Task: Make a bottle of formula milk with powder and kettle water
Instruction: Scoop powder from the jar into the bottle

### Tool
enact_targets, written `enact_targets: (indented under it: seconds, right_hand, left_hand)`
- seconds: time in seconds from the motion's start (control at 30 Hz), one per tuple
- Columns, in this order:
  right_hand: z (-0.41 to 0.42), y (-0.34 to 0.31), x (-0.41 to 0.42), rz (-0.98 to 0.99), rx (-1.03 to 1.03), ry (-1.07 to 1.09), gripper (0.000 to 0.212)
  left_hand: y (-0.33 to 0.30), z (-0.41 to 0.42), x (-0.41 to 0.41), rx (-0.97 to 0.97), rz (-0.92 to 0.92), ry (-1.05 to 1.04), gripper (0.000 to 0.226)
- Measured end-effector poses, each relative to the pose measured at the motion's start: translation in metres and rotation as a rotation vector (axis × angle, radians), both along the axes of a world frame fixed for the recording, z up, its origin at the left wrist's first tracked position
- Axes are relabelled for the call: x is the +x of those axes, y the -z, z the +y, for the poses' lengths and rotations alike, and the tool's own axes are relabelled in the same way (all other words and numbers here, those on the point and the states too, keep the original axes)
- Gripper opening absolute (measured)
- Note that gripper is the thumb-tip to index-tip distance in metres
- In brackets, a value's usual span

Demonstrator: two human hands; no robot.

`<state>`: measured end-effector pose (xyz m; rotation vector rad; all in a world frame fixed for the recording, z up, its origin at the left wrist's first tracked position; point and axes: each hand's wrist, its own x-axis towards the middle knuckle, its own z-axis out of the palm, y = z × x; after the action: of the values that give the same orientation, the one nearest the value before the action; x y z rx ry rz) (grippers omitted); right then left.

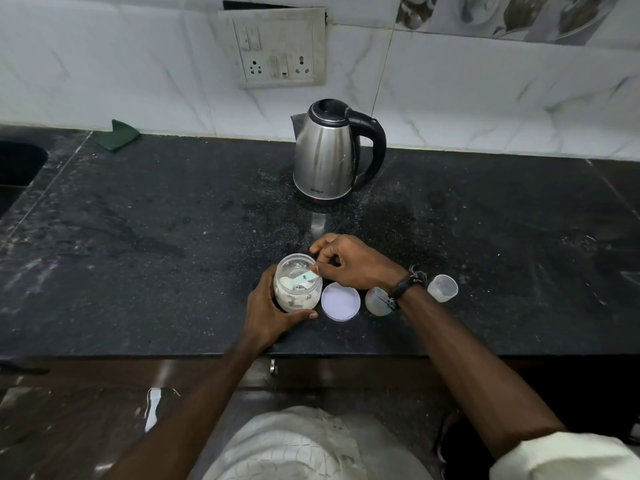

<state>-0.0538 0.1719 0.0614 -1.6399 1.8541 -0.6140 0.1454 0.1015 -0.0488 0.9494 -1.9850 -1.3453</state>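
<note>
On the dark tabletop (138, 237), in front of the kettle (329, 150), the left hand (268, 311) wraps its fingers around the open powder jar (298, 285). The right hand (353, 263) pinches a scoop (300, 279) dipped inside the jar. The lid (340, 302) lies just right of the jar.

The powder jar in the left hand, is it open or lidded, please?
Open: the powder jar has no lid, a scoop reaches into its mouth, and a white lid lies beside it.
</note>
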Motion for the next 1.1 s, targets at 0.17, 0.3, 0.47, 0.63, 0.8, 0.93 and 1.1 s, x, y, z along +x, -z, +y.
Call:
enact_targets:
  seconds: [0.17, 0.3, 0.47, 0.63, 0.8, 0.93, 1.1]
  right_hand:
    - [0.002, -0.003, 0.001, -0.030, 0.016, -0.036, 0.021]
    - [0.002, -0.006, 0.001, 0.004, 0.004, -0.011, 0.025]
    - [0.003, -0.005, 0.000, -0.032, 0.035, -0.025, 0.023]
    - [0.006, -0.005, -0.007, -0.031, 0.033, 0.036, 0.022]
    - [0.010, -0.007, -0.015, -0.049, 0.016, 0.080, 0.020]
    - [0.017, -0.009, -0.018, -0.154, 0.009, 0.158, 0.016]
    - [0.030, -0.017, -0.032, -0.261, -0.037, 0.244, 0.015]
  left_hand:
    - [-0.001, 0.000, 0.001, 0.002, -0.018, 0.000, 0.106]
    - [-0.001, 0.000, 0.001, 0.002, -0.037, -0.006, 0.107]
    - [-0.002, 0.000, 0.001, 0.003, -0.044, 0.003, 0.108]
    - [-0.006, 0.001, 0.001, 0.013, -0.050, 0.015, 0.113]
    - [-0.011, 0.001, 0.002, 0.000, -0.113, 0.047, 0.149]
    - [-0.017, 0.003, 0.006, -0.042, -0.094, 0.065, 0.161]
    - [-0.042, 0.005, 0.001, -0.166, -0.010, 0.039, 0.155]
